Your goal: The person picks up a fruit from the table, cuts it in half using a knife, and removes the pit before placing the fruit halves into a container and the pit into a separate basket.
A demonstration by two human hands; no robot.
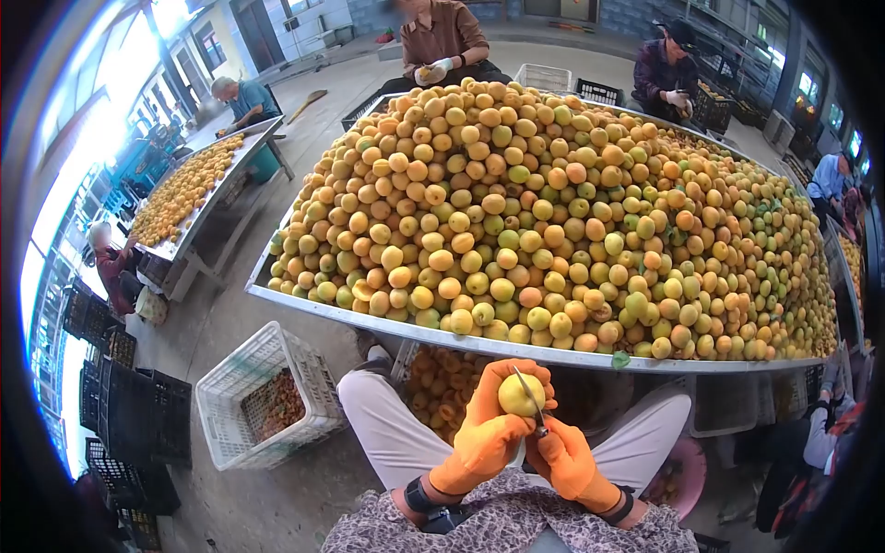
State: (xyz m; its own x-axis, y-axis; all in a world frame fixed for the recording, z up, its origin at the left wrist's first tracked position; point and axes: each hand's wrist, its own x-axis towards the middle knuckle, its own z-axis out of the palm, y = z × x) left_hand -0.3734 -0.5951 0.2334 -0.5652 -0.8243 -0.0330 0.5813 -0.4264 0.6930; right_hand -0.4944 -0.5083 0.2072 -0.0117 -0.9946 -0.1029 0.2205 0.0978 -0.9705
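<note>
My left hand point(487, 433), in an orange glove, is closed around a yellow apricot point(514, 398), holding it up over my lap. In my right hand point(570, 465), gloved the same way, is a small knife point(540, 420). Its thin blade lies across the apricot's right side, while the handle is mostly hidden in my fist. Just beyond my hands stands a large metal-edged table point(415, 330) heaped with apricots point(516, 221). Below its edge, between my knees, a crate holds more apricots point(438, 382), which look cut open.
On the floor to my left stands a white plastic crate point(318, 369) with brown pits point(277, 405) inside. Black crates point(138, 405) are stacked farther left. A pink basin point(687, 475) sits by my right leg. Several people work around this table and another fruit-covered table point(221, 198).
</note>
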